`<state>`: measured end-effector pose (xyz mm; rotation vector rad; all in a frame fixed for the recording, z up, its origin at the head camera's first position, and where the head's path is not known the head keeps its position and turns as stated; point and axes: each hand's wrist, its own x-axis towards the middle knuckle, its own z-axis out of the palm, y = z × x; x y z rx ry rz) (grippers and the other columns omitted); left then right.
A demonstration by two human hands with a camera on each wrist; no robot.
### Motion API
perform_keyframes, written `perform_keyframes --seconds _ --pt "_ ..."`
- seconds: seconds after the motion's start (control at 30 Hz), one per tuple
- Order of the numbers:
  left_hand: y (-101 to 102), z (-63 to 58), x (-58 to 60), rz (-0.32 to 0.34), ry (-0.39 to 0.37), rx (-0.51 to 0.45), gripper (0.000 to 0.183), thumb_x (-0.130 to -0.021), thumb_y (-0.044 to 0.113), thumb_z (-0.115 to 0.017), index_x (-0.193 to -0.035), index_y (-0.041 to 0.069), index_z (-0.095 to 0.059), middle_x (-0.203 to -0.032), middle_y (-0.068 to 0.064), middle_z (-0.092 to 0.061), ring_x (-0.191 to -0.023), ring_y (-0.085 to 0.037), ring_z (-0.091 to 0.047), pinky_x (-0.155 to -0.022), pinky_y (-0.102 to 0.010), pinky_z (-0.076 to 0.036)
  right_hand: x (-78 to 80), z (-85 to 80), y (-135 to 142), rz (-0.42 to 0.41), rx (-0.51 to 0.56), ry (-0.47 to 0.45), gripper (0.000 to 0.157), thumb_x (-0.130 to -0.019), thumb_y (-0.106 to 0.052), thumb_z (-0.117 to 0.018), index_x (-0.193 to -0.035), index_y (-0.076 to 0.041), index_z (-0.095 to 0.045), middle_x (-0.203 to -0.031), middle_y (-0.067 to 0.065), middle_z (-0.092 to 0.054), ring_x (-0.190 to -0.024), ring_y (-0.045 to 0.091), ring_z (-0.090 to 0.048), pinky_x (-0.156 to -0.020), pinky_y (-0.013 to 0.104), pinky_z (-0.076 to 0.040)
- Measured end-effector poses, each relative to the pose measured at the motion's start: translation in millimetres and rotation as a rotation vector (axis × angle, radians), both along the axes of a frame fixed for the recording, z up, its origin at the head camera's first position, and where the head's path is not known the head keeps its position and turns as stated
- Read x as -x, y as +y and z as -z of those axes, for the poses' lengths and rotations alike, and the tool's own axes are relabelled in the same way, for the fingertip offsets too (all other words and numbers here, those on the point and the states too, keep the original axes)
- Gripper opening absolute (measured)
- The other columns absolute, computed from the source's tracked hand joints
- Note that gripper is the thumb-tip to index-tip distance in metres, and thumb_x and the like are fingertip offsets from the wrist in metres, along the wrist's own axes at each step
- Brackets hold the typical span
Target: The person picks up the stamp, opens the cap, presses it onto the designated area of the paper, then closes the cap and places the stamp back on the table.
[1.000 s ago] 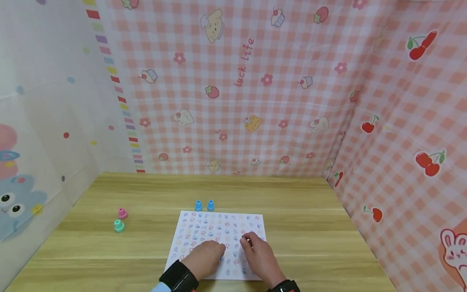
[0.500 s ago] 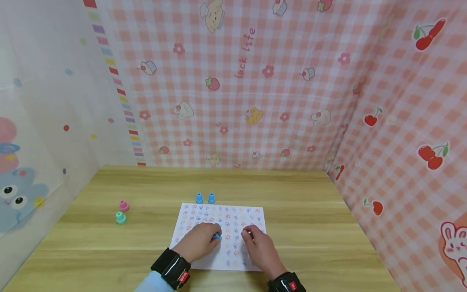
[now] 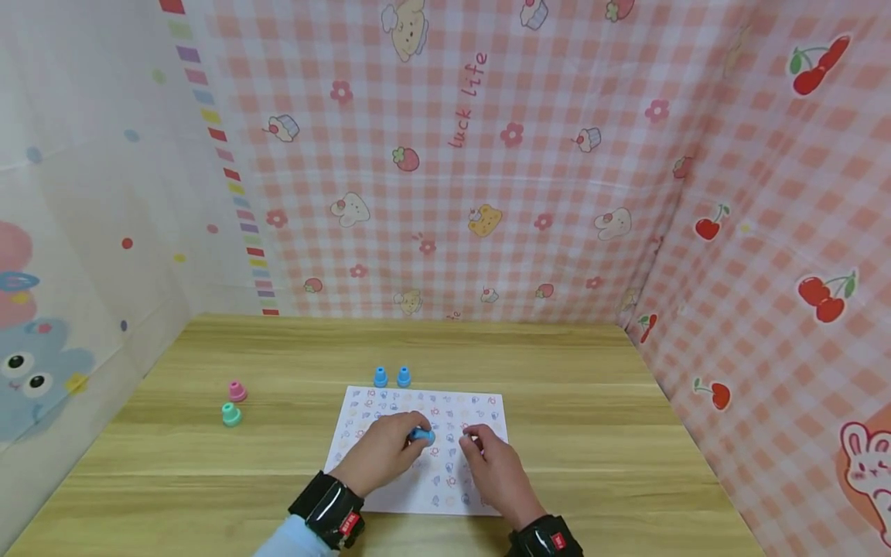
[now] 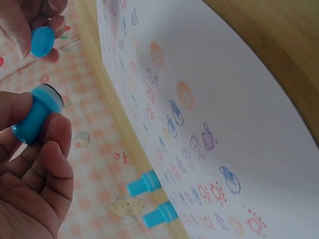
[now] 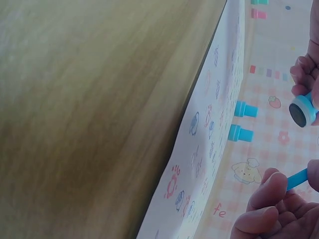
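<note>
My left hand [image 3: 383, 455] grips a small blue stamp [image 4: 36, 115] between thumb and fingers, above the white paper [image 3: 404, 495]. The stamp is tilted, and its dark round face [image 5: 298, 115] shows uncovered in the right wrist view. Opposite it, my right hand [image 3: 497, 472] pinches a flat round blue cap [image 4: 43, 41] between thumb and fingers, apart from the stamp. Rows of small printed pictures in blue, red, purple and orange cover much of the paper.
Two blue stamps [image 3: 380, 377] stand just behind the paper's far edge. A pink stamp [image 3: 237, 391] and a green stamp [image 3: 231, 415] stand at the left on the wooden table [image 3: 592, 433]. Patterned cloth walls [image 3: 445, 193] rise behind and at both sides.
My left hand has lifted off the paper and turned, bringing the blue stamp into sight and toward my right hand. The right hand stays nearly still. The head view has tilted slightly down.
</note>
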<state>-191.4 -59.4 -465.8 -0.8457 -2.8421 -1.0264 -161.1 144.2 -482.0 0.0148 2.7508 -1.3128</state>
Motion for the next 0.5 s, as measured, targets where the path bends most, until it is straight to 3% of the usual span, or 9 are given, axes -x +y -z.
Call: perform_keyframes --seconds 0.33,0.5 --pt "8.6 -2.2 -5.5 -0.017 -0.066 -0.098 0.011 -0.094 0.014 -0.069 -0.104 0.013 -0.065 -0.085 0.009 -0.061 -0.073 -0.008 -0.052 -0.065 -0.024 -0.046 -0.8 -0.9 -1.6 0.004 0.065 -0.027 0.037 -0.103 -0.032 -0.054 -0.130 -0.008 -0.057 -0.099 0.003 -0.057 -0.088 0.021 -0.052 -0.071 0.035 -0.047" --pt "11.6 0.0 -4.3 -0.014 -0.061 -0.131 0.011 -0.093 0.012 -0.070 -0.102 0.013 -0.064 -0.087 0.009 -0.063 -0.074 -0.007 -0.054 -0.066 -0.024 -0.047 -0.9 -3.2 -1.8 -0.005 0.145 -0.045 0.036 -0.103 -0.031 -0.054 -0.130 -0.006 -0.057 -0.100 0.006 -0.061 -0.079 0.019 -0.056 -0.066 0.033 -0.046"
